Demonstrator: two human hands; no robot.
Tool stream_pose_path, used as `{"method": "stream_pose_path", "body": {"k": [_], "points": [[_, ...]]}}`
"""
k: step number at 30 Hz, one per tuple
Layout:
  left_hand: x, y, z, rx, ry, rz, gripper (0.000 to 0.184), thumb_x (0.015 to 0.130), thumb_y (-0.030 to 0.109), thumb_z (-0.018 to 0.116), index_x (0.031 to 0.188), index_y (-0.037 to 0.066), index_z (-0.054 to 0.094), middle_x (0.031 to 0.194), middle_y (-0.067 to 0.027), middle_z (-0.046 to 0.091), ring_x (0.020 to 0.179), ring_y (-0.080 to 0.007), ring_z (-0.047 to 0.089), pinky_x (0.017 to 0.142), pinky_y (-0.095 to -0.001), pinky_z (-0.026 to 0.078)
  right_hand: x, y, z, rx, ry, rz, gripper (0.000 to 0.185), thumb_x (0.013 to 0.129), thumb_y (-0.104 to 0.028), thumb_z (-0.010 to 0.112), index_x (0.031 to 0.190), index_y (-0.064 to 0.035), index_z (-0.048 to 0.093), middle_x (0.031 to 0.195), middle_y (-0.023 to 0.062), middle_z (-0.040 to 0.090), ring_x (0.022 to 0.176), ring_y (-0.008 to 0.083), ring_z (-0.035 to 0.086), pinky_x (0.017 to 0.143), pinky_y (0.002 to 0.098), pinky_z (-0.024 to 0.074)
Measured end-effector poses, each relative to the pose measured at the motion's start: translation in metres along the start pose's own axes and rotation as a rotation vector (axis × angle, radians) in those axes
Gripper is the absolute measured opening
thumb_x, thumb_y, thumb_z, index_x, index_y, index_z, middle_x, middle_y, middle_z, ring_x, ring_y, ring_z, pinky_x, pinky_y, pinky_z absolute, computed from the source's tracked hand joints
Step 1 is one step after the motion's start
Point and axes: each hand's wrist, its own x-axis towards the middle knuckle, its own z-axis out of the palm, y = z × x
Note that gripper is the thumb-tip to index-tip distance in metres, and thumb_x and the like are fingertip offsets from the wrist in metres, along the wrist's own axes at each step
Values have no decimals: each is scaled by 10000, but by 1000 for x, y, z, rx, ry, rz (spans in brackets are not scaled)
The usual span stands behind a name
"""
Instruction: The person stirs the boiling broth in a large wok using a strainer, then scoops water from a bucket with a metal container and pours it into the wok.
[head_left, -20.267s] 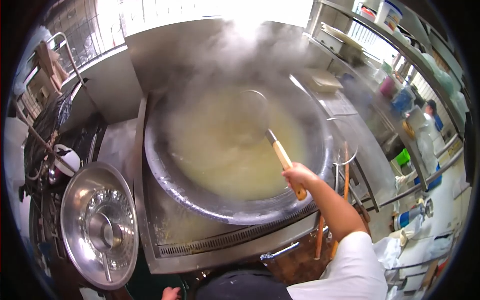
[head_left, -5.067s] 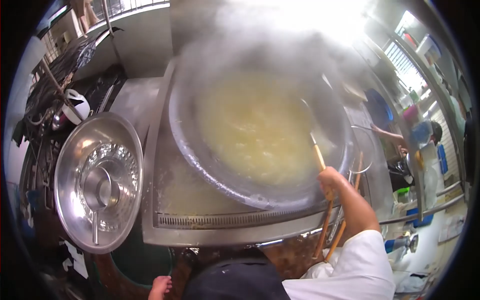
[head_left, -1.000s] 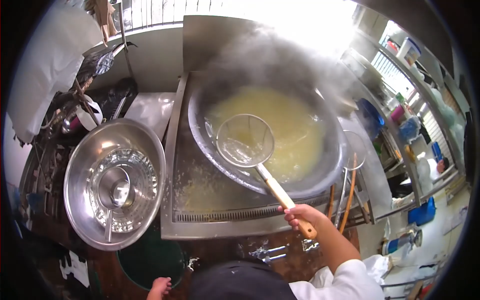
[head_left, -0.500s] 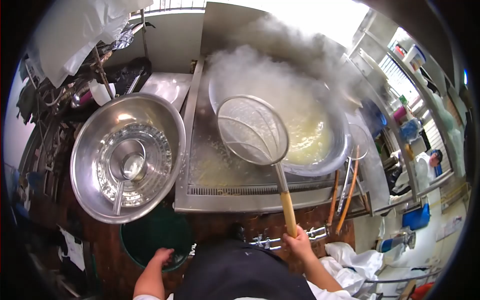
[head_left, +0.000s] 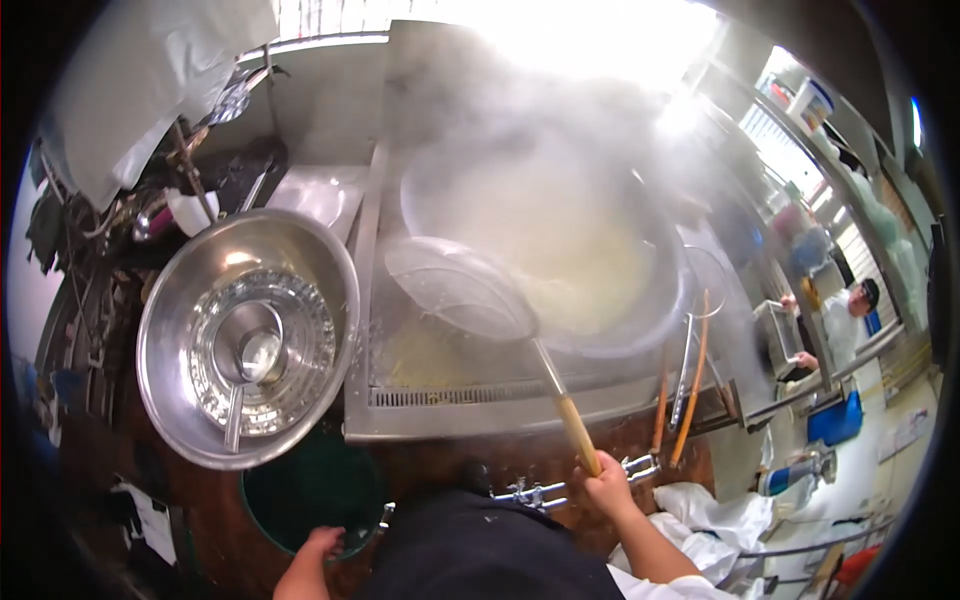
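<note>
Fingers of the right hand (head_left: 607,488) were closed round the handle (head_left: 577,430) of the strainer (head_left: 462,292), near its end. Its mesh hung across the near left edge of the pot (head_left: 677,300). Such reach called for a firm wrist, with the forearm clear of the steam (head_left: 540,125). The left hand (head_left: 322,543) was near the bin (head_left: 308,480), its fingers too blurred to tell.

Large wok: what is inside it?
The wok holds pale yellow liquid. Steam veils its far side, and the strainer covers part of the left rim. Whether anything lies beneath the cloudy surface cannot be seen.
</note>
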Motion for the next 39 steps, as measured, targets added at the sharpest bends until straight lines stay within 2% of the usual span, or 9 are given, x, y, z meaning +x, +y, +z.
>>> {"method": "stream_pose_path", "body": {"k": [6, 12, 15, 19, 21, 22, 27, 31, 39], "points": [[0, 10, -2, -41, 51, -89, 342, 868, 334, 600, 1082, 69, 580, 912, -82, 647, 727, -229, 614, 622, -419, 493, 34, -32, -17, 44, 51, -135, 262, 802, -183, 697, 1004, -34, 622, 785, 10, 627, 707, 107, 571, 669, 261, 474], [-37, 68, 28, -16, 100, -23, 446, 853, 424, 597, 1146, 89, 567, 942, -59, 629, 720, -191, 581, 574, -390, 470, 134, -27, -80, 392, 197, 69, 208, 828, -166, 661, 990, -48, 606, 676, -36, 541, 526, 51, 482, 468, 230, 384], [-32, 82, 43, -45, 103, 92, 469, 849, 434, 592, 1173, 96, 563, 984, -68, 650, 744, -207, 612, 584, -393, 473, 216, -22, -142, 213, 345, 72, 213, 815, -166, 639, 980, -36, 604, 685, -32, 517, 600, 70, 486, 514, 259, 389], [-42, 81, 56, -338, -16, 165, 254, 863, 260, 607, 1028, 67, 616, 843, -47, 635, 638, -165, 595, 497, -313, 453, 330, -27, -242, -424, 543, 101, 284, 807, -158, 573, 1003, 48, 569, 890, 235, 648, 843, 345, 642, 756, 418, 489], [-88, 102, 73, -204, 173, 139, 252, 863, 261, 608, 1037, 79, 618, 825, -42, 630, 630, -156, 591, 499, -308, 453, 388, 4, -280, -637, 574, 74, 277, 815, -137, 536, 1015, 54, 560, 920, 282, 635, 913, 395, 635, 817, 446, 485], [-88, 94, 75, -213, 177, 121, 252, 863, 261, 608, 1037, 79, 618, 825, -42, 630, 630, -156, 591, 499, -308, 453, 404, 8, -287, -702, 594, 119, 243, 831, -71, 540, 1035, 37, 614, 903, 222, 661, 856, 301, 671, 714, 408, 517], [-94, 62, 93, -226, 213, -20, 272, 869, 280, 600, 1062, 88, 605, 824, -36, 626, 658, -145, 591, 528, -309, 463, 381, -53, -236, -430, 259, 538, 138, 831, -42, 495, 915, 41, 566, 703, 167, 601, 520, 267, 593, 454, 429, 489], [-95, 50, 113, -294, 181, -46, 271, 872, 286, 598, 1059, 90, 601, 845, -25, 625, 657, -135, 580, 526, -289, 455, 369, -45, -224, -430, -150, 525, 131, 832, -74, 601, 760, 6, 525, 635, 97, 535, 490, 210, 540, 417, 407, 475], [-68, 46, 120, -242, 112, 18, 313, 879, 314, 586, 1075, 70, 599, 898, -50, 625, 726, -157, 592, 552, -300, 455, 290, -36, -188, -83, -409, 730, 157, 854, -154, 658, 806, -72, 533, 626, -7, 497, 491, 114, 513, 455, 322, 475]]}}
